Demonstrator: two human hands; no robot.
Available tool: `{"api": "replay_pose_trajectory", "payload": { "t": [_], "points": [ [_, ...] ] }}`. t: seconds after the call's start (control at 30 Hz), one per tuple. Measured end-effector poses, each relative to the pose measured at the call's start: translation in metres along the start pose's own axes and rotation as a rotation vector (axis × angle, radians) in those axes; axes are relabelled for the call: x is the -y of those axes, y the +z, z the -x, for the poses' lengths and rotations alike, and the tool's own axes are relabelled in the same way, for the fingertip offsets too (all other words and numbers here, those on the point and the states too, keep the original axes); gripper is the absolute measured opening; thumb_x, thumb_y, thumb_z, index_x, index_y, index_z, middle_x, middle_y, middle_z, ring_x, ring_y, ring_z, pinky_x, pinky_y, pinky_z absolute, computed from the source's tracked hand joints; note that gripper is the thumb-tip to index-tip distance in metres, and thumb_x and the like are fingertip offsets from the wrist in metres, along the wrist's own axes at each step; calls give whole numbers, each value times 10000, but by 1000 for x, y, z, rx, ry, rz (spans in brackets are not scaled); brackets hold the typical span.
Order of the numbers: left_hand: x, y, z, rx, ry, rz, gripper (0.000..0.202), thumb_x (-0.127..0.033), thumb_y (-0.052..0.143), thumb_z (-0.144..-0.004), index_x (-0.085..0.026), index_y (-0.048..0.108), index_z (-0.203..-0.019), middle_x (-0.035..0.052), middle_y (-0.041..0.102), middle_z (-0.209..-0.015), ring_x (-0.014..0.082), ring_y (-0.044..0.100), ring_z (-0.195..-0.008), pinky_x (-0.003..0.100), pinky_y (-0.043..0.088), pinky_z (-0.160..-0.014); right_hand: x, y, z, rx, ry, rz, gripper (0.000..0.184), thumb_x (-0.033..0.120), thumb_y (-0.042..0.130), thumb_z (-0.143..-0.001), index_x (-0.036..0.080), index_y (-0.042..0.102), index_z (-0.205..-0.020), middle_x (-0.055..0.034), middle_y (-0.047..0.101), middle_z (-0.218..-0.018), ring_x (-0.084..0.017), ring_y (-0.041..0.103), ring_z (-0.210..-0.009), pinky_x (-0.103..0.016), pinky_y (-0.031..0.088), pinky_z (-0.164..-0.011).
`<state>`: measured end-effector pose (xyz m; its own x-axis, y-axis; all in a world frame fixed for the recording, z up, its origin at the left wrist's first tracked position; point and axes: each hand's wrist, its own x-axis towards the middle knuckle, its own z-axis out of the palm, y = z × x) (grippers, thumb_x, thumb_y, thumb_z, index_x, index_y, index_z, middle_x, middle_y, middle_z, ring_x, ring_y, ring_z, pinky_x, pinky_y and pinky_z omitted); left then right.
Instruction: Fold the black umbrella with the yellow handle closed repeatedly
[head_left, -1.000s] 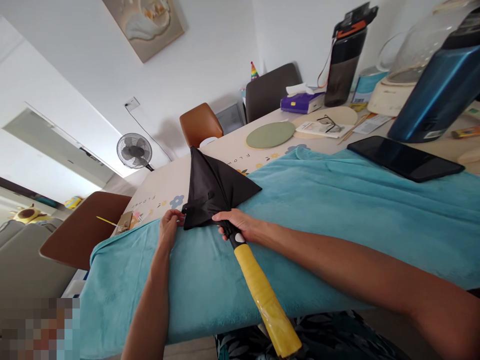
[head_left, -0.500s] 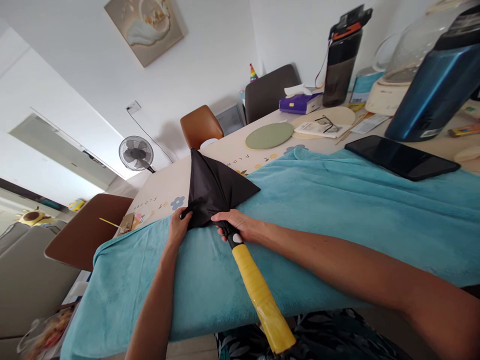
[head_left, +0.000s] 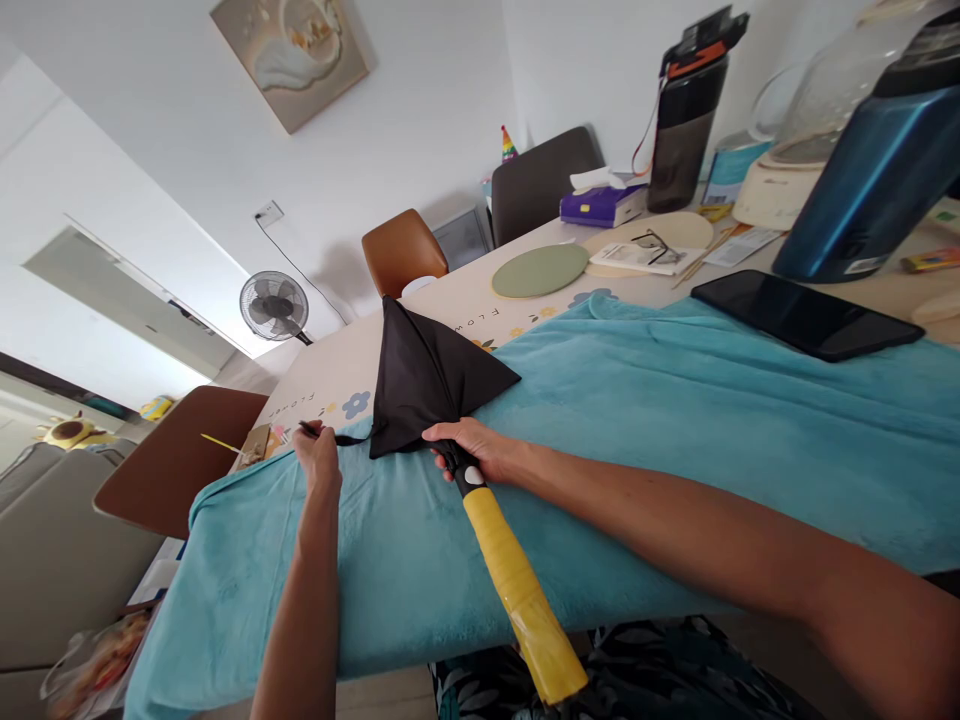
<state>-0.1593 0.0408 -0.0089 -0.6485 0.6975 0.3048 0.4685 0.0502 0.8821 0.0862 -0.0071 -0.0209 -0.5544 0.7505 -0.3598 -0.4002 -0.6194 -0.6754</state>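
Note:
A folded black umbrella lies across the table, its loose canopy pointing away from me. Its yellow wrapped handle sticks out past the near table edge towards me. My right hand is closed round the shaft and gathered cloth, just above the white button. To the left of the canopy, my left hand pinches a thin black strap and holds it stretched out from the umbrella's edge. Part of the strap is hidden by the fingers.
A teal cloth covers the near side of the table. On it, at right, lies a black phone. Behind stand a blue bottle, a dark bottle, a purple tissue box and a green mat. A brown chair is at left.
My left hand has moved left from the canopy's edge, drawing the black strap out taut. My right hand keeps its grip on the umbrella in the same place.

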Motion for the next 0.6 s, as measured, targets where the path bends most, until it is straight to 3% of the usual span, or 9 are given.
{"api": "replay_pose_trajectory", "payload": {
  "t": [0.13, 0.2, 0.33, 0.43, 0.6],
  "points": [
    [-18, 0, 13, -9, 200, -40, 361, -155, 520, -637, -177, 464, -993, 60, 500, -1019, 206, 499, -997, 392, 400, -882, -1, -1, -2, 3, 7, 9, 147, 212, 605, -722, 144, 479, -685, 23, 526, -502, -101, 502, -399, -220, 442, -343],
    [-28, 9, 26, 113, 264, -15, 352, -141, 508, -670, -182, 466, -1016, 79, 490, -1098, 204, 502, -1015, 382, 401, -888, -1, -1, -3, -1, 8, 11, 151, 217, 605, -719, 142, 481, -677, 23, 526, -497, -99, 500, -399, -219, 444, -340],
    [-40, 37, 52, 404, 307, 10, 258, -178, 475, -741, -195, 506, -997, 65, 548, -1053, 174, 545, -952, 343, 428, -853, -2, -1, -4, 12, -7, 6, 142, 210, 612, -710, 137, 495, -677, 26, 527, -503, -100, 503, -407, -219, 442, -327],
    [-37, 60, 62, 510, 376, -17, 266, -219, 449, -774, -203, 513, -1032, 61, 555, -1076, 169, 533, -987, 340, 409, -889, -2, -1, -4, 5, -24, 5, 130, 206, 602, -719, 129, 506, -676, 17, 529, -513, -98, 501, -409, -217, 443, -329],
    [-21, 86, 61, 556, 410, -125, 268, -134, 397, -747, -154, 538, -975, 112, 559, -1081, 213, 466, -1111, 387, 324, -979, 2, 2, 0, 8, -43, -72, 147, 238, 568, -752, 130, 494, -686, 2, 531, -540, -101, 493, -410, -220, 433, -322]
  ]
}}
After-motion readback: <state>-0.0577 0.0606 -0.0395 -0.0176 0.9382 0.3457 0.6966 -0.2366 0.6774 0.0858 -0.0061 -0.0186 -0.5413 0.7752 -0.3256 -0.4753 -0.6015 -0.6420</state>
